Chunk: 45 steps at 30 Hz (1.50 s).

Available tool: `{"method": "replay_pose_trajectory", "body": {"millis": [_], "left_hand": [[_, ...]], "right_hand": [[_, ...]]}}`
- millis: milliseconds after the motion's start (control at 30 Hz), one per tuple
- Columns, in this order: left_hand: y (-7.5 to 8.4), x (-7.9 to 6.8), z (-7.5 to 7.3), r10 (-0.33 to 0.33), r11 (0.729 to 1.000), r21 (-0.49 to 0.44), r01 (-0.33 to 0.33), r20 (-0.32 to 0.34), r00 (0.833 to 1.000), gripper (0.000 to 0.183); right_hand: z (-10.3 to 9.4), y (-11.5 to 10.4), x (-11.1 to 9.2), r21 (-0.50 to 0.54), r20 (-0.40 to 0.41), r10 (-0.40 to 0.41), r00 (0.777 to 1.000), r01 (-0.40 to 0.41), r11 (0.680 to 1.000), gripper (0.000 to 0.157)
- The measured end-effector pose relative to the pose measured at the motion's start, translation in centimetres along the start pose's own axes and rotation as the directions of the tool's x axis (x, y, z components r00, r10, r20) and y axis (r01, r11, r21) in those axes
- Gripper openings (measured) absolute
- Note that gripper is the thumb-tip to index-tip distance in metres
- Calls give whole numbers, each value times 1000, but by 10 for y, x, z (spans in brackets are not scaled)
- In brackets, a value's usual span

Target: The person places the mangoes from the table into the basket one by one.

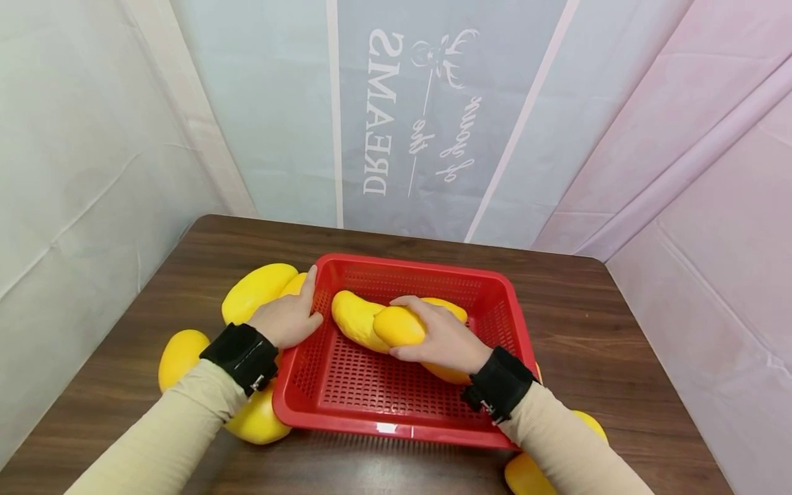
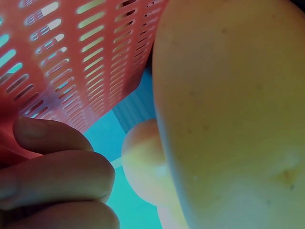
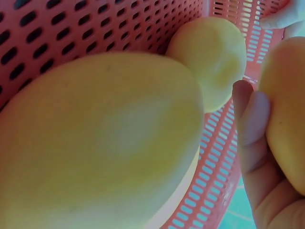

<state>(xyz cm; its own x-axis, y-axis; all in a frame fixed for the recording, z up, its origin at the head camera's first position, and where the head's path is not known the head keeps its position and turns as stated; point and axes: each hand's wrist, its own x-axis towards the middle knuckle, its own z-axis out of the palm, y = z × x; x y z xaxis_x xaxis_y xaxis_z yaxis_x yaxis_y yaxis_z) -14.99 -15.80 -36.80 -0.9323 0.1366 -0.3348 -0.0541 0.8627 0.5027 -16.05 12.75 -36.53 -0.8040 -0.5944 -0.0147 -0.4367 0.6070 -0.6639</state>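
Observation:
Over the middle of a red perforated plastic basket (image 1: 346, 421), my right hand (image 1: 452, 342) grips a yellow mango (image 1: 398, 326) between thumb and fingers. In the right wrist view the held mango (image 3: 288, 109) is at the right edge, against the fingers. A longer mango (image 1: 354, 317) lies in the basket just left of it, and others (image 1: 450, 375) sit partly hidden under the hand. My left hand (image 1: 287, 320) holds the basket's left rim, index finger stretched along it. In the left wrist view, curled fingers (image 2: 62, 176) show against the basket's outer wall.
Left of the basket, several mangoes (image 1: 256, 292) lie on the brown wooden table (image 1: 575, 330), some behind the left hand and wrist. More mangoes (image 1: 527, 476) lie at the front right, partly covered by the right sleeve. Fabric curtains (image 1: 278, 103) enclose the table's back and sides.

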Motion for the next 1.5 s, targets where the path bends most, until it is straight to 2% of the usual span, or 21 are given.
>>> {"method": "replay_pose_trajectory", "body": {"millis": [133, 400, 567, 733, 1033, 1233, 1500], "left_hand": [[0, 2, 0, 0, 1000, 3, 0, 4, 1000, 93], [0, 3, 1, -1, 1000, -7, 1, 10, 1000, 94], [-1, 3, 2, 2, 1000, 3, -2, 5, 1000, 94], [-3, 5, 1, 10, 1000, 9, -10, 0, 1000, 94], [-4, 5, -1, 12, 1000, -15, -12, 5, 1000, 93], [-3, 4, -1, 11, 1000, -12, -11, 1, 1000, 92], [-4, 4, 0, 13, 1000, 5, -13, -6, 1000, 92]], "right_hand": [[4, -5, 4, -15, 30, 16, 999, -16, 1000, 80], [16, -20, 13, -47, 103, 11, 995, -6, 999, 77], [23, -29, 20, -103, 134, 3, 991, 11, 995, 76], [32, -34, 27, -168, 132, -16, 991, 38, 985, 77], [45, -42, 39, -285, 115, -113, 987, 142, 948, 70], [53, -47, 44, -370, 117, -128, 985, 163, 915, 71], [59, -49, 50, -416, 157, -107, 982, 165, 894, 77]]}}
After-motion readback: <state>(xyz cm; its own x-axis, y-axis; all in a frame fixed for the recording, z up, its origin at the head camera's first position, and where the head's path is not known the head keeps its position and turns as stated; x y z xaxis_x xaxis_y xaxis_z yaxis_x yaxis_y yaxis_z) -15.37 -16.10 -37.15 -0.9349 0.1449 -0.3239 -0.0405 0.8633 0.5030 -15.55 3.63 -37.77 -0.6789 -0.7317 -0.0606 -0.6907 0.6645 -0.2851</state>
